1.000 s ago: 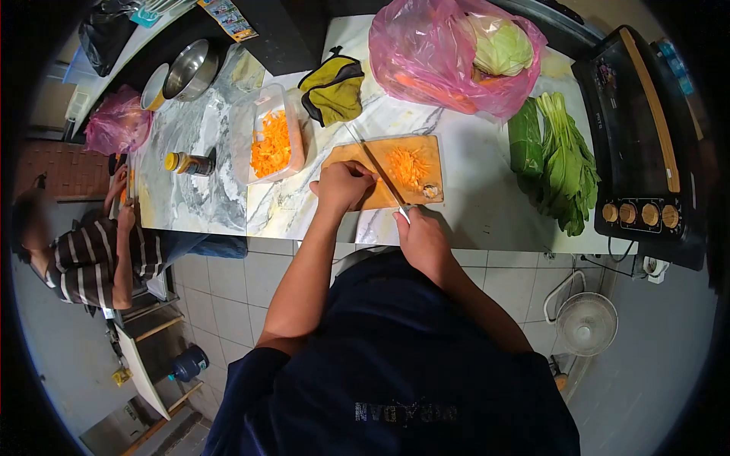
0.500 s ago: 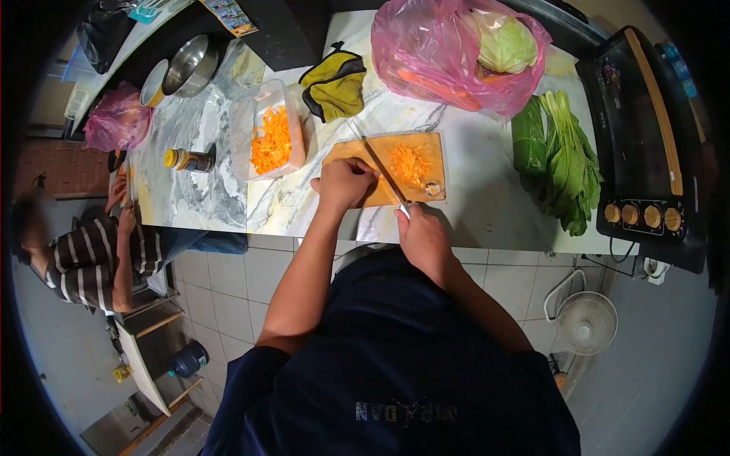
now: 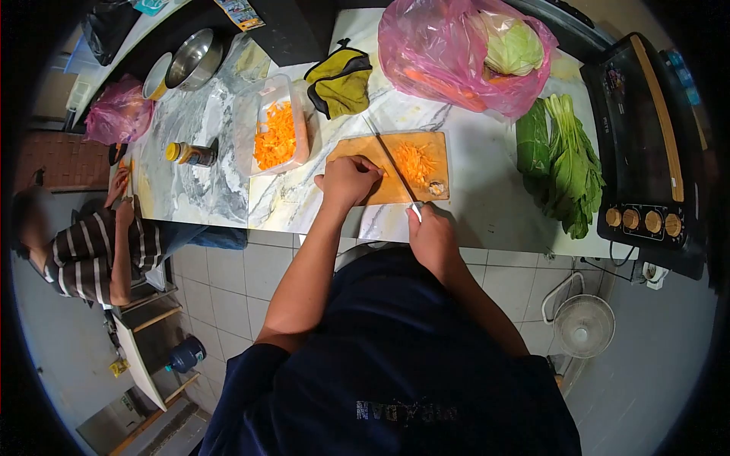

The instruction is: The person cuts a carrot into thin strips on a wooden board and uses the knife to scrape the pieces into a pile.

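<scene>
My right hand (image 3: 433, 234) is closed around the white handle of a knife (image 3: 391, 158), whose long blade lies slanted over the wooden cutting board (image 3: 374, 197). To the blade's left, my left hand (image 3: 348, 182) rests on the board with fingers curled. A bit of orange carrot (image 3: 384, 172) shows at its fingertips; the rest is hidden beneath the hand. Right of the blade sits a small heap of shredded carrot (image 3: 415, 163), with a small pale scrap (image 3: 436, 188) near the board's corner. A clear plastic container (image 3: 302, 144) holding more carrot shreds (image 3: 275, 138) stands to the left.
Behind the board lie a yellow-green cloth (image 3: 341, 85) and a pink bag (image 3: 422, 53) with cabbage and carrots. Leafy greens (image 3: 566, 163) and a black oven (image 3: 646, 152) are at right. At left are a jar (image 3: 190, 154), metal bowl (image 3: 194, 62) and a seated person (image 3: 95, 254) with a knife.
The knife and my right hand have shifted slightly right, widening the gap between blade and left fingertips. My left hand keeps its place on the board. The whole view has drifted a little.
</scene>
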Demonstrator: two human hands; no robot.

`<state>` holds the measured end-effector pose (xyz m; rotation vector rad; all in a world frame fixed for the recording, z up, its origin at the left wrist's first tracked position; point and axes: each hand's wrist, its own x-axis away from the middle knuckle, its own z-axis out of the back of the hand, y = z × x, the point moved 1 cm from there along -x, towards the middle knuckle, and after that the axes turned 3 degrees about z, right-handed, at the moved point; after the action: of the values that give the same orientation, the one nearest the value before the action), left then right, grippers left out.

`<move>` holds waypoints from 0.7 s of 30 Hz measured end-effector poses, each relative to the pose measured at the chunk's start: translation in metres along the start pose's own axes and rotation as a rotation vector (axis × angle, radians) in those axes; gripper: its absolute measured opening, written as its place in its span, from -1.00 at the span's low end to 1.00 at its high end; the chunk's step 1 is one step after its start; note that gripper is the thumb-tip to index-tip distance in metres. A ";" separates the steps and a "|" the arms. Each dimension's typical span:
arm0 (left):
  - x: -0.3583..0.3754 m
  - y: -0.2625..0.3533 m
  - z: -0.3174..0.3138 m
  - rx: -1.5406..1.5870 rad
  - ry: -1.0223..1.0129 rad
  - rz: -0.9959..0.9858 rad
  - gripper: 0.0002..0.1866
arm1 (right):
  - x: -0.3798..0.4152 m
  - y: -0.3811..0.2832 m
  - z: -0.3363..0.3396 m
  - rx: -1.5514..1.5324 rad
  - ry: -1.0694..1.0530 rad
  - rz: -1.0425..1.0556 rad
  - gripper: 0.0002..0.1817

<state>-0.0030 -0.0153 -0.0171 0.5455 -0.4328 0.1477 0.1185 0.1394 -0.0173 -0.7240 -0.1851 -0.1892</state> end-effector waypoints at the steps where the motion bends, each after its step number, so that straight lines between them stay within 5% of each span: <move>1: -0.002 -0.001 -0.002 0.008 -0.004 0.001 -0.72 | 0.001 -0.002 0.005 0.009 -0.006 -0.016 -0.60; 21: -0.001 0.000 0.000 0.026 -0.005 -0.014 -0.73 | -0.002 -0.014 0.002 -0.006 -0.068 0.004 -0.60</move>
<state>-0.0037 -0.0154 -0.0175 0.5739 -0.4321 0.1390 0.1126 0.1308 -0.0072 -0.7370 -0.2480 -0.1620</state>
